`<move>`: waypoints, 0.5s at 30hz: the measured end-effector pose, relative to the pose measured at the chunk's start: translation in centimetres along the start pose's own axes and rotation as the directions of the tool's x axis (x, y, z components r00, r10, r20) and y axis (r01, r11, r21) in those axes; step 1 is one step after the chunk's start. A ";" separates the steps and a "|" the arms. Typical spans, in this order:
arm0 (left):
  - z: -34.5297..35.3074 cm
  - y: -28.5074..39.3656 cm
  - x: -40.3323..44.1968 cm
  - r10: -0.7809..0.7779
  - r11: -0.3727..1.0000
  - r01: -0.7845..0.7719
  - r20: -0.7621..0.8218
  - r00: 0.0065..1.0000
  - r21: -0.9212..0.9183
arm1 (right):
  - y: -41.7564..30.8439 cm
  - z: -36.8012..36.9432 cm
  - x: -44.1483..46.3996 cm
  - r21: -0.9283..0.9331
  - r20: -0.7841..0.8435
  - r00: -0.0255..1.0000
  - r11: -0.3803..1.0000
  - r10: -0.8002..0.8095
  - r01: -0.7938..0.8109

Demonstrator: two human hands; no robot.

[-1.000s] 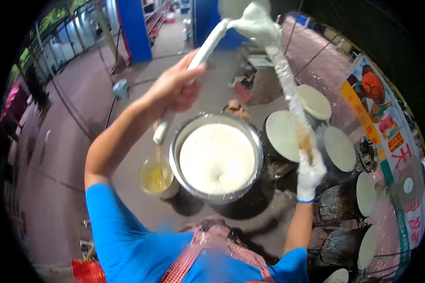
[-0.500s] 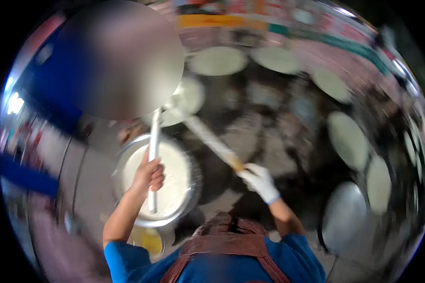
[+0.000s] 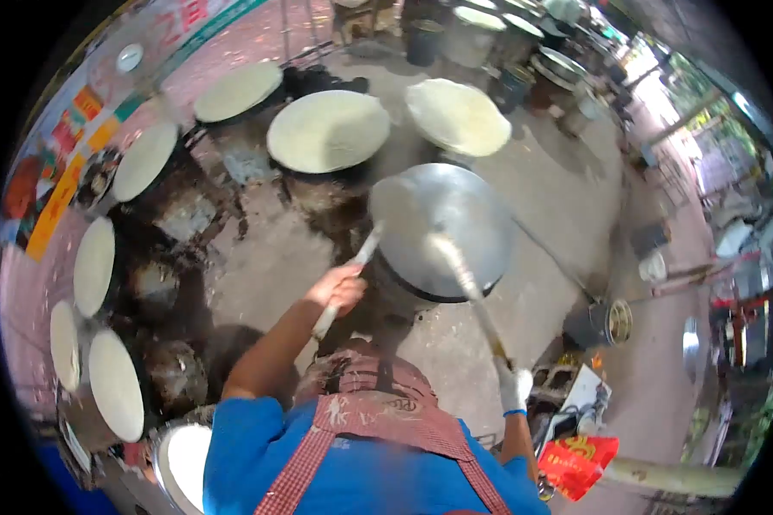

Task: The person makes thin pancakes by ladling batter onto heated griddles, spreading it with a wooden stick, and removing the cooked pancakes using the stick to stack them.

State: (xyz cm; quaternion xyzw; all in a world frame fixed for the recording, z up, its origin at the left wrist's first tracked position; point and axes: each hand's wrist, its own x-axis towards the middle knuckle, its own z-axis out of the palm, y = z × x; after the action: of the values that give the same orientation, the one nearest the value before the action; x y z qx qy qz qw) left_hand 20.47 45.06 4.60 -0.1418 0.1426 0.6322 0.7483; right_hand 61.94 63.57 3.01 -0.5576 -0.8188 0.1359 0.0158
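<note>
My bare left hand (image 3: 339,290) is closed around a white-handled tool (image 3: 368,247), whose far end reaches the left side of a round metal griddle (image 3: 455,257). The tool's head blurs into a beige patch there. My right hand (image 3: 515,390), in a white glove, grips a long stick (image 3: 481,318) with a brown handle end. Its whitish, smeared tip lies over the middle of the griddle. Just behind stands another round pan (image 3: 458,118) covered with a pale batter sheet, and a second covered pan (image 3: 328,131) is to its left.
Several more batter-covered pans on stoves (image 3: 146,161) curve along the left. A metal basin (image 3: 180,468) of white batter is at lower left. To the right are a dark bucket (image 3: 597,322) and a red packet (image 3: 577,466). Pots (image 3: 472,39) stand at the back.
The view has swung right, from the batter basin to the metal griddle. Both tools stay in my hands and have moved from near the basin to over the griddle.
</note>
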 end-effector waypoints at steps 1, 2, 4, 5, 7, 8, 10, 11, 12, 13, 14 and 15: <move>3.6 0.8 2.3 -0.009 0.985 0.029 -0.116 0.993 0.167 | 2.0 1.0 0.5 0.304 -0.020 0.987 0.941 0.161 -0.148; 4.4 2.4 5.8 -0.031 0.949 0.088 -0.187 0.982 0.304 | 0.2 -0.8 0.1 0.418 -0.066 0.967 0.887 0.246 -0.197; 11.0 1.8 8.6 0.181 0.635 -0.021 -0.123 0.976 0.772 | -5.0 -4.3 -0.7 0.659 -0.141 0.952 0.743 0.271 -0.114; 11.0 2.3 11.8 0.225 0.545 0.017 -0.165 0.960 0.838 | -5.6 -2.9 0.1 0.594 -0.253 0.952 0.804 0.172 0.012; 8.8 2.9 18.1 0.206 0.467 0.055 -0.170 0.964 0.882 | -8.5 -1.1 1.4 0.324 -0.323 0.945 0.944 0.047 0.064; 7.6 3.5 20.6 0.196 0.424 0.073 -0.170 0.966 0.903 | -10.5 -0.9 2.1 0.122 -0.280 0.959 0.992 0.038 -0.004; 5.5 5.0 24.1 0.433 -0.014 0.065 -0.053 0.900 0.998 | -9.9 4.1 5.1 -0.021 -0.200 0.977 0.996 0.079 -0.085; 4.8 5.6 25.6 0.522 -0.224 0.066 0.063 0.851 0.972 | -9.5 4.8 5.4 0.048 -0.320 0.945 0.997 0.067 -0.054; 3.6 6.7 25.8 0.615 -0.524 0.169 0.233 0.753 0.835 | -9.4 3.8 5.0 0.306 -0.204 0.948 0.936 0.245 -0.177; 4.1 7.4 24.6 0.585 -0.612 0.189 0.278 0.762 0.768 | -9.6 1.8 4.1 0.527 -0.052 0.926 0.798 0.375 -0.293; 4.7 7.8 23.5 0.560 -0.685 0.211 0.319 0.765 0.697 | -9.6 0.5 3.5 0.692 0.124 0.887 0.602 0.445 -0.399; 4.8 8.2 23.4 0.543 -0.731 0.223 0.352 0.762 0.645 | -10.1 0.6 3.3 0.875 0.109 0.887 0.380 0.449 -0.300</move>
State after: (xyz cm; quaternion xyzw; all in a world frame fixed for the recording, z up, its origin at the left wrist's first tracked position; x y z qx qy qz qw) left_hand 16.32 69.48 -0.47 0.5268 0.8043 0.2320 0.1475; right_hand 51.39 63.01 4.44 -0.6487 -0.4811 0.4914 0.3259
